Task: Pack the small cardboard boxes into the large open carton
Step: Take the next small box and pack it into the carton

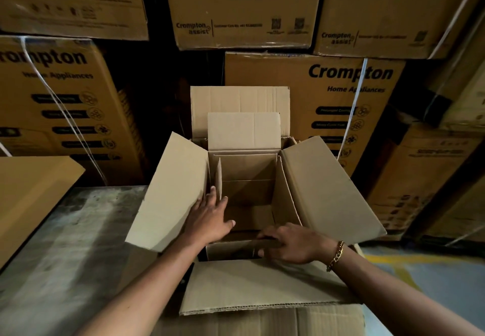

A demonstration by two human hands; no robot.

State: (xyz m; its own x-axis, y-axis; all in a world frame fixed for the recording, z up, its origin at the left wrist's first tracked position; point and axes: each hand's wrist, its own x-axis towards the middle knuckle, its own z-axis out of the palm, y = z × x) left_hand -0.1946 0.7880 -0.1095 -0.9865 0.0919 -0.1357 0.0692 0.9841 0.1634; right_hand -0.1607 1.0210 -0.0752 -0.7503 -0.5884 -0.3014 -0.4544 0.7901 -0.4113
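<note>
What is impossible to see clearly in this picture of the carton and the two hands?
Head view:
1. Near inside of the small box: deep shadow under the right hand; contents cannot be told.
2. Ends of that hand's fingers: hidden behind the box edge they curl over.
3. Small print on the stacked boxes: blurred, too small.
4. Cardboard sheet at left: cut off by the frame edge.

The carton (328,191) is plain tan, the stacked boxes (262,78) are brown with black print, and the bracelet (336,255) is gold.
</note>
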